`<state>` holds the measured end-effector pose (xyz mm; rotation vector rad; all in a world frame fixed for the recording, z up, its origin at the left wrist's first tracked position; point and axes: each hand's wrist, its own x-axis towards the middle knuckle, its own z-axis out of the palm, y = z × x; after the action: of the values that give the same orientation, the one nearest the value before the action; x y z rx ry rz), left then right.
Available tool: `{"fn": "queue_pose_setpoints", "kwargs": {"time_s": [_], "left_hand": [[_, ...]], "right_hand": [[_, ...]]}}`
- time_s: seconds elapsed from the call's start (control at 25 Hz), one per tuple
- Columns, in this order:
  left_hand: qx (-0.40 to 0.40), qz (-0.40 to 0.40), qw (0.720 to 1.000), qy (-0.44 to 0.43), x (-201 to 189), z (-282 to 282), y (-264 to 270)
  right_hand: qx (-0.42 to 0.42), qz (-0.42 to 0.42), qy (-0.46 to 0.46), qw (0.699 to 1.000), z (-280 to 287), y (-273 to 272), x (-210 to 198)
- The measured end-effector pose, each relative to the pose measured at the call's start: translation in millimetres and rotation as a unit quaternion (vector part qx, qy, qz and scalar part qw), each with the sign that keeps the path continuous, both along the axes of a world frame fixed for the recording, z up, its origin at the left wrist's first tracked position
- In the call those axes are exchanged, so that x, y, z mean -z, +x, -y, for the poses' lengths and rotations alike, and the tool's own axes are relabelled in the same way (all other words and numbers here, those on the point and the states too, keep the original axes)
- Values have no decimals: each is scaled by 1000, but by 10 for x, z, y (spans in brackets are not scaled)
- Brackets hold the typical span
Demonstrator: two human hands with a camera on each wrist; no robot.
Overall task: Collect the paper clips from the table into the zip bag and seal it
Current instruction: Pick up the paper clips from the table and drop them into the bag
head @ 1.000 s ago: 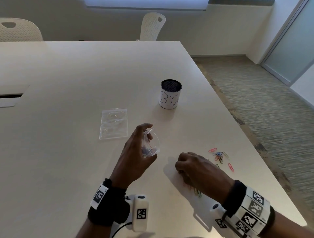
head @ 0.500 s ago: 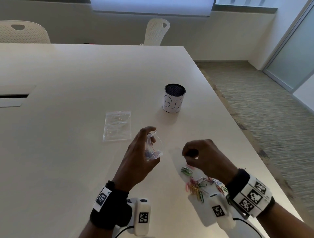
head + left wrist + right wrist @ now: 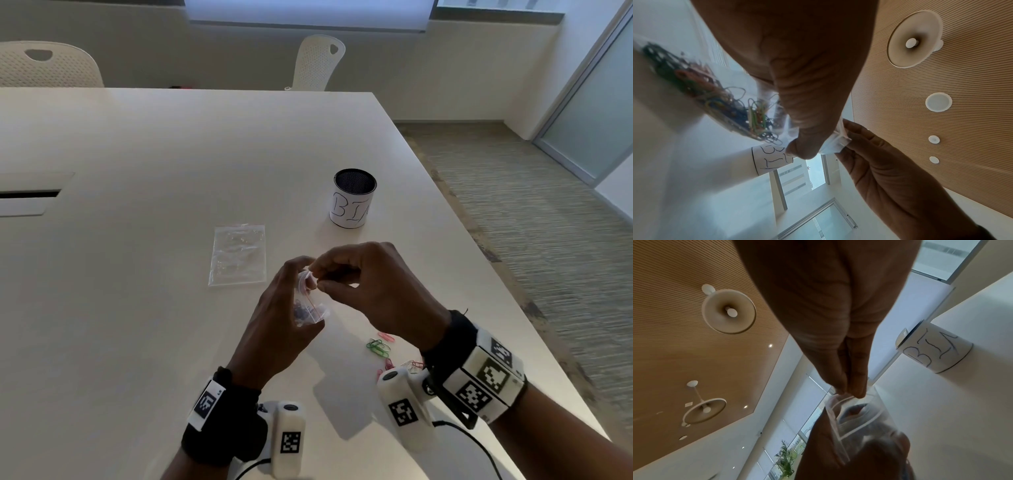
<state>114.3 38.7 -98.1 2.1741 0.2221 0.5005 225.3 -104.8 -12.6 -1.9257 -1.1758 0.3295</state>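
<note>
My left hand (image 3: 286,301) holds a small clear zip bag (image 3: 310,310) upright above the table, thumb near its rim. Inside it lies a tangle of coloured paper clips (image 3: 729,104). The bag's mouth (image 3: 857,417) stands open. My right hand (image 3: 317,279) is at that mouth with thumb and fingertips (image 3: 851,389) pinched together; what they pinch is mostly hidden, and a thin red clip shows just below them. Loose clips (image 3: 378,346), green and pink, lie on the table under my right wrist.
A second, flat clear zip bag (image 3: 239,255) lies left of and beyond my hands. A white cup marked BIN (image 3: 352,198) stands further back. The table's right edge (image 3: 513,308) runs close to the loose clips. Two white chairs stand at the far side.
My right hand has lifted off the pile of clips on the table and moved left and up to the bag's mouth. The left hand still holds the bag.
</note>
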Motion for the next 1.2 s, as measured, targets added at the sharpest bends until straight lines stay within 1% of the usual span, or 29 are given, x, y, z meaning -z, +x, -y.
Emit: {"fn": "queue_pose_setpoints", "kwargs": {"time_s": [0.16,0.2,0.24,0.28,0.32,0.4,0.44,0.52,0.56,0.64,0.8,0.88,1.04,1.2], "left_hand": [[0,-2,1000,11,8,-21,-5],[1,1,1000,9,11,-21,-10],[1,5,1000,5,5,-20,-14],[1,8,1000,-1,-3,-16,-15],[0,10,1000,-6,-8,-11,-17],[-2,8,1000,-11,-24,-3,-19],[-2,6,1000,-11,-29,-2,-19],[0,3,1000,-16,-26,2,-12],[0,3,1000,-18,-25,5,-9],[1,1,1000,-19,-21,7,-8],[1,-1,1000,-23,-28,15,-9],[0,-3,1000,-22,-27,13,-7],[-2,-4,1000,-26,-20,3,-9],[-1,-1,1000,-28,-31,6,-16]], "right_hand": [[38,26,7,999,116,70,-38],[39,30,-3,999,187,101,-37],[27,35,-31,999,268,134,-33],[2,43,-83,996,365,165,-12],[-31,48,-152,987,463,180,21],[-74,64,-292,951,659,162,125],[-80,80,-343,932,757,139,194],[-90,129,-398,904,922,78,328],[-98,148,-406,897,979,55,383],[-106,157,-396,899,1032,32,468],[-78,142,-319,934,1030,10,613],[-62,152,-288,944,1017,-23,679],[-57,173,-270,945,962,-69,723],[-64,178,-276,942,853,-26,699]]}}
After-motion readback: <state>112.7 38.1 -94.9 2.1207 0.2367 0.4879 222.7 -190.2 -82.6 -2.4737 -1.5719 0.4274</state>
